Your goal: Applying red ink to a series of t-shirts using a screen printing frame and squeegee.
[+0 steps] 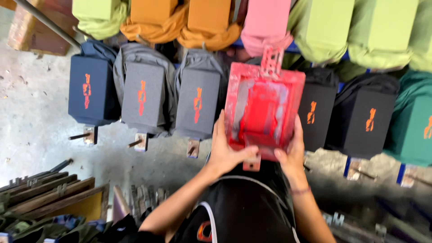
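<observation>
Hands on red screen frame [264,108], both gripping it: left hand [225,150] wraps the frame's near-left edge, thumb over the bottom rail; right hand [290,150] clamps the near-right edge, thumb also on the bottom rail. Frame sits flat on a garment board in the near row, between a grey shirt board [198,101] and a black shirt board [315,110]. Inside the frame: well coated in wet red ink, red squeegee [258,114] resting in it, handle upright-ish; detail blurred.

Near row, left to right: navy board [87,90], two grey, the covered one, two black, one green board [411,119] at the right edge. Each shows a small orange-red vertical print at centre. Boards sit close together, narrow gaps only. Far row: lime, orange, pink, lime shirts, unprinted as far as visible.

Concrete floor [31,117] open to the left. Stack of wooden frames [49,195] lower left.
</observation>
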